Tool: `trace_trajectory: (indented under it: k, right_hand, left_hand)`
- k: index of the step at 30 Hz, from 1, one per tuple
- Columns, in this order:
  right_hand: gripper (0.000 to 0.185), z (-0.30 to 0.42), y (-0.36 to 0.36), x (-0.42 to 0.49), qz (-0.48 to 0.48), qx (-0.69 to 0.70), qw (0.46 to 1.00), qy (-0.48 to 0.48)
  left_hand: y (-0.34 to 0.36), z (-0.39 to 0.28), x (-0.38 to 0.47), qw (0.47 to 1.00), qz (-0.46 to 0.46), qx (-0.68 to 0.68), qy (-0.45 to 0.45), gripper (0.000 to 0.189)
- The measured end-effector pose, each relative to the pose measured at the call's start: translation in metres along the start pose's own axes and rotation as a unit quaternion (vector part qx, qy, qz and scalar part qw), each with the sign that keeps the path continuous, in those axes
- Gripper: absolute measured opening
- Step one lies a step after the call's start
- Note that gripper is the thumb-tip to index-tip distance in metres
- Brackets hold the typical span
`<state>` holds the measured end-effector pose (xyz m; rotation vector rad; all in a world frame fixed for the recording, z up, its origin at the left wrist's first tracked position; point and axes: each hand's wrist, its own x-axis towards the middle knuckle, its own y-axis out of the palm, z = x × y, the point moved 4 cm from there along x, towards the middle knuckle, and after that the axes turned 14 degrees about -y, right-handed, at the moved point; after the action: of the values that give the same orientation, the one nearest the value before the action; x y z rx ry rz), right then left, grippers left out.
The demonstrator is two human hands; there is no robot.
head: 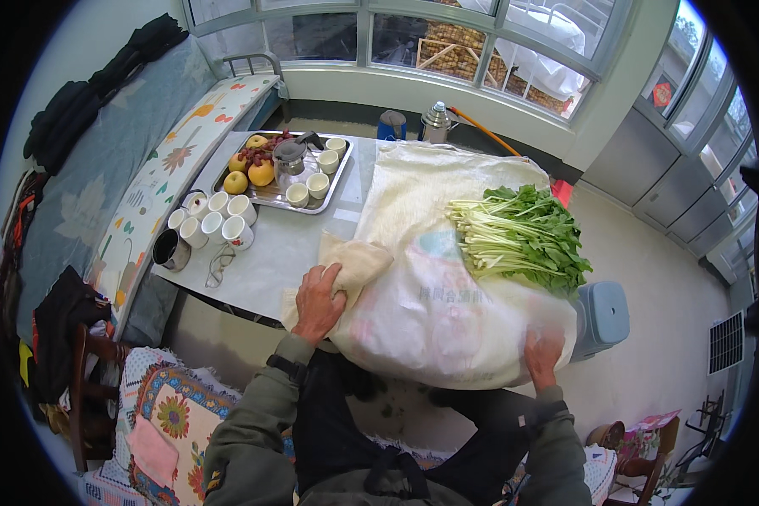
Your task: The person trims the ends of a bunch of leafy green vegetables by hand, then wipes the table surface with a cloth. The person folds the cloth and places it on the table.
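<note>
A large whitish woven sack (417, 329), printed and bearing writing, is spread over the table and hangs over its near edge. My left hand (319, 303) grips the sack's left side, its fingers against a folded beige flap (357, 262). Blurred by motion, my right hand (544, 349) is at the near right edge of the sack. Whether its fingers close on the fabric cannot be told. Leafy greens with pale stalks (512, 240) lie in a bundle on the right half of the sack, leaves pointing right.
Left on the table (269, 272) are white cups (212, 225), a dark metal mug (172, 250), eyeglasses (220, 265) and a metal tray (272, 201) with fruit, a glass teapot (291, 166) and small cups. A thermos (436, 123) stands behind; a blue-grey stool (601, 319) stands right.
</note>
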<state>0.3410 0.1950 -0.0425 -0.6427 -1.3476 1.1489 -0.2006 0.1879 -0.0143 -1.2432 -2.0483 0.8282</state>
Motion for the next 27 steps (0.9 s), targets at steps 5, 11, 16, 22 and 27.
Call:
trace_trajectory:
  k: [5,11,16,22,27]
  right_hand:
    - [0.060,0.009,0.021,0.018,-0.018,-0.014,0.999,-0.034]
    - [0.064,0.019,0.034,0.027,0.023,0.006,1.000,-0.016]
    - [0.063,0.027,0.031,0.044,0.040,-0.029,0.999,-0.016]
    - [0.069,0.039,0.008,0.085,0.052,0.057,0.997,-0.007]
    - [0.076,0.081,0.008,0.145,-0.014,-0.053,0.984,-0.170]
  left_hand:
    - [-0.007,-0.004,-0.005,1.000,-0.006,0.021,0.007,0.058]
    - [0.017,-0.029,-0.006,0.994,0.029,0.084,0.066,0.067]
    - [0.035,-0.039,-0.004,0.988,0.038,0.138,0.066,0.070]
    - [0.045,-0.045,0.003,0.986,0.018,0.141,0.085,0.069]
    - [0.045,-0.045,0.004,0.986,0.031,0.140,0.079,0.070]
